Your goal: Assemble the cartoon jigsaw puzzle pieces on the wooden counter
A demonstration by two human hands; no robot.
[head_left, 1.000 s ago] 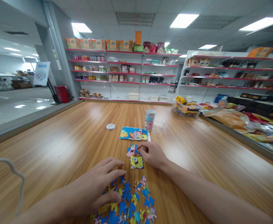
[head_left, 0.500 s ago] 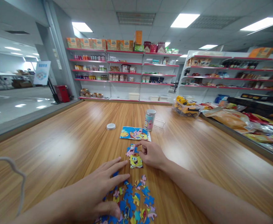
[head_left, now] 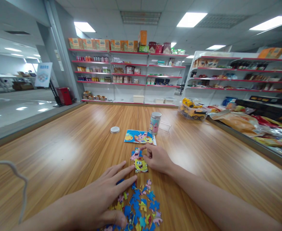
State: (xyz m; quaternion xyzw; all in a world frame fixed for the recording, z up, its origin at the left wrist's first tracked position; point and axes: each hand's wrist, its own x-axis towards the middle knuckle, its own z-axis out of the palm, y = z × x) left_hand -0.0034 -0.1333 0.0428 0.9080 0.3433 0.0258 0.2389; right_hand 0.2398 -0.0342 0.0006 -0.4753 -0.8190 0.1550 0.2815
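Two joined clusters of jigsaw puzzle pieces lie flat on the wooden table: a pink character cluster above a yellow square-faced one. My right hand is curled at their right side, index fingertip and thumb at the edge of a blue puzzle piece beside the pink figure. My left hand is spread, palm down, its index fingertip at the yellow cluster's left edge. Loose puzzle pieces, mostly blue, lie between my forearms, some hidden under the left hand. A picture card lies just beyond the clusters.
Behind the card stands a printed jar with a silver top, beside a small clear frame. A round white lid lies left of it. A clear bin of yellow toy trucks sits back right; a white cable runs at left.
My left hand has shifted slightly right and forward, its fingers closer to the yellow cluster. My right hand has stayed nearly in place at the puzzle pieces.
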